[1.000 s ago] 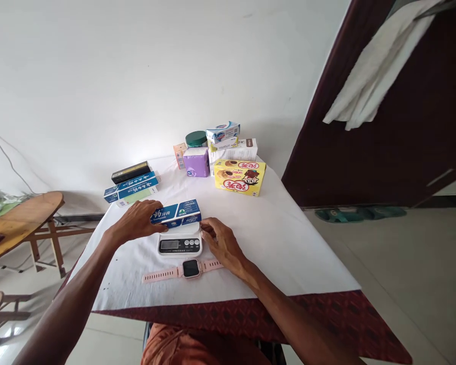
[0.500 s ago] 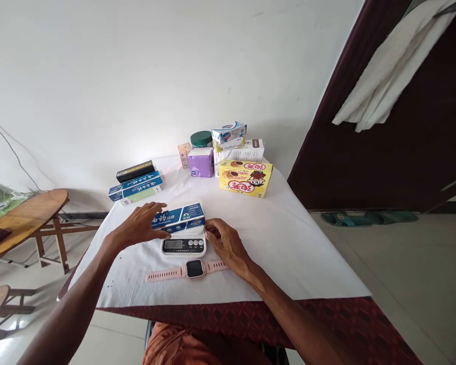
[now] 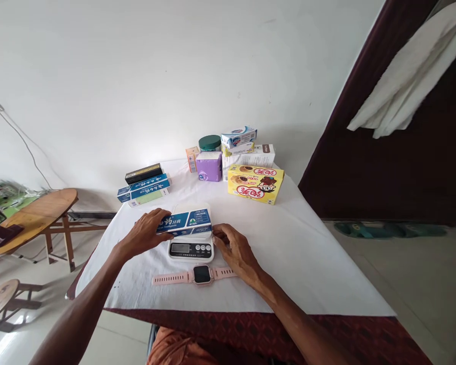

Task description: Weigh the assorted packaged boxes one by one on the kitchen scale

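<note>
A blue-and-white toothpaste box (image 3: 188, 221) lies lengthwise over the pan of a small white digital scale (image 3: 192, 249). My left hand (image 3: 146, 230) is closed on the box's left end, fingers behind and thumb in front. At the scale's right edge, beside the box's right end, my right hand (image 3: 235, 251) rests with bent fingers and appears to hold the scale. The scale's display looks blank. In front of the scale lies a pink smartwatch (image 3: 202, 274), its strap stretched out flat and the right end near my right wrist.
Blue toothpaste boxes (image 3: 144, 189) and a black box (image 3: 143, 173) stand back left. Behind are a purple packet (image 3: 209, 167), a green-lidded jar (image 3: 210, 143), a stacked soap box (image 3: 239, 136) and a yellow snack box (image 3: 255, 184). White cloth (image 3: 289, 268) covers the table.
The toothpaste box has come down slightly toward the scale, and my left fingers have drawn in on it. My right hand stays by the scale. The whole view has shifted a little.
</note>
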Action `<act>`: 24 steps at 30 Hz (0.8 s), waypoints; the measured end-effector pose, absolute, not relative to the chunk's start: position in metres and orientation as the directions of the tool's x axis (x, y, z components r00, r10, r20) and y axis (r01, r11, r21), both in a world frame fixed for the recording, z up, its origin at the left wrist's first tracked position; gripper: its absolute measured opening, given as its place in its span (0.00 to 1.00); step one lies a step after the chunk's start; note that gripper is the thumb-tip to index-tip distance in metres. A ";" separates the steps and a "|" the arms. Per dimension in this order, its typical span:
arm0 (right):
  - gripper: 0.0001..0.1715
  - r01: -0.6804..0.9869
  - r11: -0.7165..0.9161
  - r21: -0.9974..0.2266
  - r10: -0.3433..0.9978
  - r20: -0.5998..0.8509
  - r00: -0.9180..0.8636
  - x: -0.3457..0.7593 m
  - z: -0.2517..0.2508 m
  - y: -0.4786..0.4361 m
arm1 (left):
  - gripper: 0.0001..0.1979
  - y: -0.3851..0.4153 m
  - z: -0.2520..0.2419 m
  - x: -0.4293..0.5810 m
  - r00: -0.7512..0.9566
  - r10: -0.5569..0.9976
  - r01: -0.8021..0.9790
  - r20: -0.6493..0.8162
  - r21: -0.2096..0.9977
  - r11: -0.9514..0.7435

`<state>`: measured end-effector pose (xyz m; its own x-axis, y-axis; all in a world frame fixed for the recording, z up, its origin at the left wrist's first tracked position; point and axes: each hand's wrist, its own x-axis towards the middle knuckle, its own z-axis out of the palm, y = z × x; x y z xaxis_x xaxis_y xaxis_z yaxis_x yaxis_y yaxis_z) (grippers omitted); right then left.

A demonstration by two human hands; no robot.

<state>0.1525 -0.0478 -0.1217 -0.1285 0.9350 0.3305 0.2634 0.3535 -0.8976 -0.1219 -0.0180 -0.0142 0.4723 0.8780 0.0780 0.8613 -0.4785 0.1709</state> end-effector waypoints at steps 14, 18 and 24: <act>0.14 0.296 0.342 -0.892 0.940 0.322 -0.117 0.150 -0.122 -0.046 | 0.26 0.092 0.025 -0.215 0.100 0.959 0.995 0.265 -0.005 -0.102; 0.13 0.296 0.343 -0.892 0.939 0.327 -0.103 0.151 -0.122 -0.046 | 0.29 0.119 0.017 -0.223 0.069 0.969 0.997 0.238 0.024 -0.077; 0.13 0.281 0.336 -0.899 0.942 0.319 -0.108 0.151 -0.122 -0.047 | 0.31 0.128 0.018 -0.224 0.069 0.976 0.997 0.206 0.022 -0.075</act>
